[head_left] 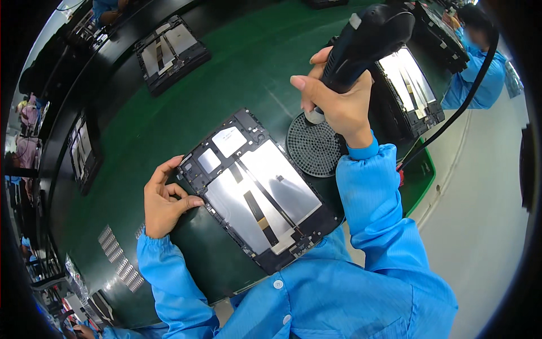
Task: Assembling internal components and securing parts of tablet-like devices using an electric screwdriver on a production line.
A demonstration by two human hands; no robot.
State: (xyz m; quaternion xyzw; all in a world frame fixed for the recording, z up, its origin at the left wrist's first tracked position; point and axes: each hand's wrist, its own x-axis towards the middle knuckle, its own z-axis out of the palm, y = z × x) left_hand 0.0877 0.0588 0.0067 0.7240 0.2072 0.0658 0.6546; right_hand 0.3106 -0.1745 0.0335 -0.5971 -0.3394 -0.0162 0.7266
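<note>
My left hand (161, 200) grips the upper left edge of an opened tablet (291, 189), its thumb and fingers pinching the black frame. The tablet lies tilted in front of me, its silver inner plates, dark flat cables and two white labels facing up. My right hand (347, 107) is closed around a black handheld power tool that looks like an electric screwdriver (367, 42). A pale tip at its lower end points down over a round black dish (316, 150) covered in small holes. Whether the tip touches the dish, I cannot tell.
More opened tablets lie on the green table (243, 68): a far-left tablet (172, 53), a left-edge tablet (83, 150) and a right-hand tablet (407, 85). Small metal parts (121, 257) sit in rows at lower left. A black cable (460, 113) hangs at right, near a green bin (426, 175) and a co-worker (480, 73).
</note>
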